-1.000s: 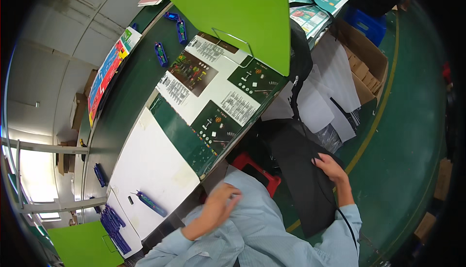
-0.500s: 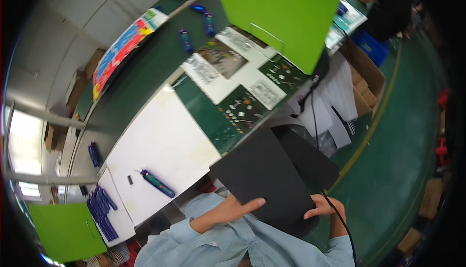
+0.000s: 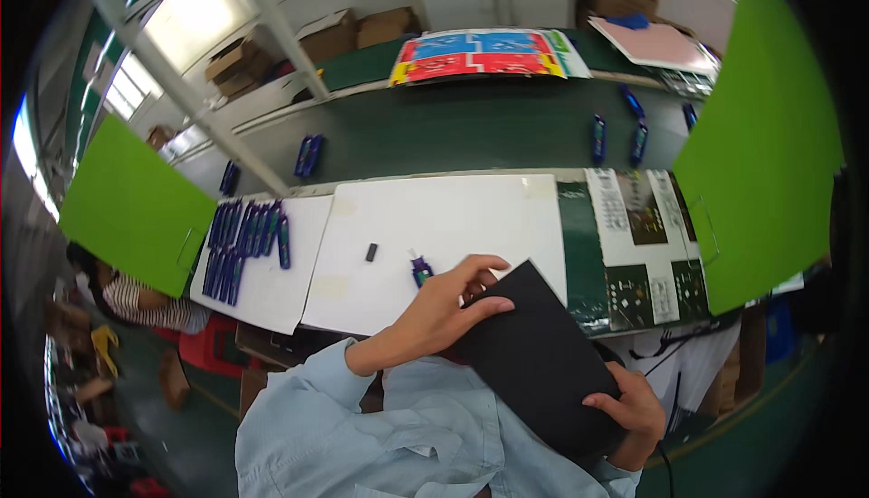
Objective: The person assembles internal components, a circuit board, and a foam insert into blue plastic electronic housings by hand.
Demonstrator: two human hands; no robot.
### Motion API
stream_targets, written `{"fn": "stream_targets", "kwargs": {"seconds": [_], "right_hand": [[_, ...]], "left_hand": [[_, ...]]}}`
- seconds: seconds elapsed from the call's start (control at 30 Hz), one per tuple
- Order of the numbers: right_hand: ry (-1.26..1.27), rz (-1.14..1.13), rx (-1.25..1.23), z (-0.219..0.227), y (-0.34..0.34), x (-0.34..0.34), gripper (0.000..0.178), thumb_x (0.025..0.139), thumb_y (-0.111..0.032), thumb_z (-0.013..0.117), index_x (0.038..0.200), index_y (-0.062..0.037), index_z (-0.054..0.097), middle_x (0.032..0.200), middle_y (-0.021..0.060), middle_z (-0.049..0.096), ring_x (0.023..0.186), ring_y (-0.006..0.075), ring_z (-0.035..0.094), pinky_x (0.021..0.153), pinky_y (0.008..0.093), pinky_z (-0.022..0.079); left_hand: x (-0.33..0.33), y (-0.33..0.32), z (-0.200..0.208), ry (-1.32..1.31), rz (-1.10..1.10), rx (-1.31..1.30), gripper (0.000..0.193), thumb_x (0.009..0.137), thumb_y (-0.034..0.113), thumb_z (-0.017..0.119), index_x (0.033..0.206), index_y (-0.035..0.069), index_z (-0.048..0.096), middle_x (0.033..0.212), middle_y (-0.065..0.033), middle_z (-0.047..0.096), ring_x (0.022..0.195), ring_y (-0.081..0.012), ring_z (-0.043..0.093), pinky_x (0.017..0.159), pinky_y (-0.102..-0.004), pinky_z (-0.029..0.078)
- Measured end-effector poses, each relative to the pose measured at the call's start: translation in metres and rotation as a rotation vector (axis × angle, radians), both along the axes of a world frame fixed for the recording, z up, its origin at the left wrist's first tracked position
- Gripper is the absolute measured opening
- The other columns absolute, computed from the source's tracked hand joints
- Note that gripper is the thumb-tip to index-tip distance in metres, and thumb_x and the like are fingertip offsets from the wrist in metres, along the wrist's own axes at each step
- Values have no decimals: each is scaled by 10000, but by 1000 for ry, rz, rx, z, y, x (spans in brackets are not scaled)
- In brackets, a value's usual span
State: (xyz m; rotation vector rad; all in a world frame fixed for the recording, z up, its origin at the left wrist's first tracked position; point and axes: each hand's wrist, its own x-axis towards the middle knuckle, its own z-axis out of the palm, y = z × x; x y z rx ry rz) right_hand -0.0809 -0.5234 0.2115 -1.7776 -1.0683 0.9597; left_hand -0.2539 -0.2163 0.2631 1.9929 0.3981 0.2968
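Observation:
A flat black sheet [image 3: 543, 367], rectangular and matte, lies tilted between my hands over my lap and the near table edge. My left hand [image 3: 448, 303] grips its upper left edge, thumb on top. At the lower right edge, my right hand [image 3: 634, 407] holds it with the thumb on the face and the other fingers mostly hidden. Just beyond my left hand, a slim dark blue packet [image 3: 421, 270] rests on the white board [image 3: 453, 213], partly covered by that hand. A small black block [image 3: 371, 252] sits to its left.
Several blue packets [image 3: 237, 253] are lined up on a white sheet at left. Green partitions [image 3: 136, 204] [image 3: 769, 163] stand on both sides. Printed sheets [image 3: 629, 272] cover the right side. Colourful printed boards [image 3: 489, 54] lie at the back. A person in stripes [image 3: 136, 299] sits at left.
My view has swung left to face the table. The black sheet has come up toward the white board with both hands on it; a second black piece behind it no longer shows.

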Motion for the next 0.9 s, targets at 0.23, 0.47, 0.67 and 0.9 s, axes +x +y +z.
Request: {"fn": "stream_targets", "kwargs": {"seconds": [0.23,0.47,0.67,0.9], "right_hand": [[-380,203,112,70,91,26,537,810,-259,877,1222,-1,650,1039,205,746,947,357,746,815,382,573],[-346,127,72,108,192,72,296,860,-93,796,1106,26,682,859,52,681,792,95,616,731,275,514],[-116,137,27,110,240,98,291,888,-76,752,1160,3,684,882,38,695,844,93,647,761,257,532],[-202,-379,-26,30,72,261,249,993,-186,673,1170,-11,662,876,22,673,747,111,634,674,254,524]], "left_hand": [[-49,106,20,-381,227,-219,240,1008,181,695,1192,40,633,1046,-3,679,966,-69,622,865,-248,520],[-118,226,77,-330,425,-257,301,1037,216,647,1268,30,594,1111,-53,706,984,-115,684,888,-246,559],[-137,244,69,-443,486,-300,288,1010,272,696,1185,44,668,1055,10,702,973,-65,632,883,-226,510],[-218,318,108,-657,599,-159,402,1015,295,670,1290,1,652,1195,-64,723,1090,-140,665,1008,-262,480]]}}
